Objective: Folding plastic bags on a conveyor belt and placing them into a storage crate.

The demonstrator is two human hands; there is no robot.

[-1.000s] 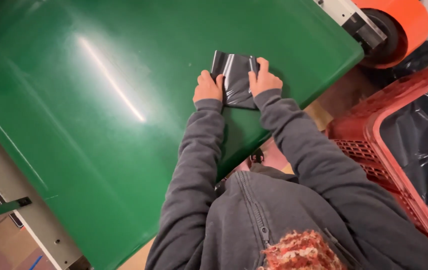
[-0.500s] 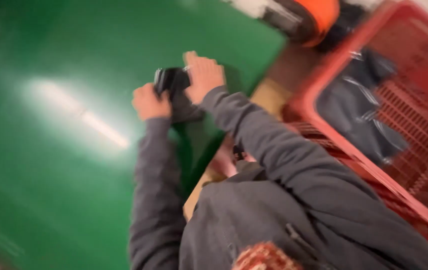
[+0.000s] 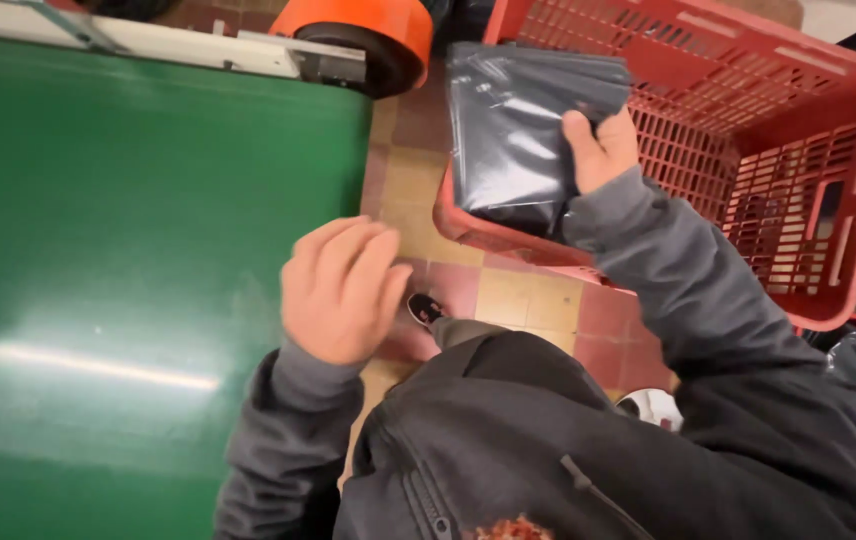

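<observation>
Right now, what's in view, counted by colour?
Green: 1, the table
Red: 1, the slatted crate
Orange: 1, the wheel
Dark grey: 1, the plastic bag, held by the right hand
Total: 4

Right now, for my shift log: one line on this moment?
right hand: holds dark bag over red crate | left hand: empty, at green table edge

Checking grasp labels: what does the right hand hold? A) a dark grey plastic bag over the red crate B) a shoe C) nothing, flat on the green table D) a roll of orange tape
A: the right hand grips a dark grey plastic bag at the red crate rim, while the left hand hangs empty by the green table edge.
</observation>
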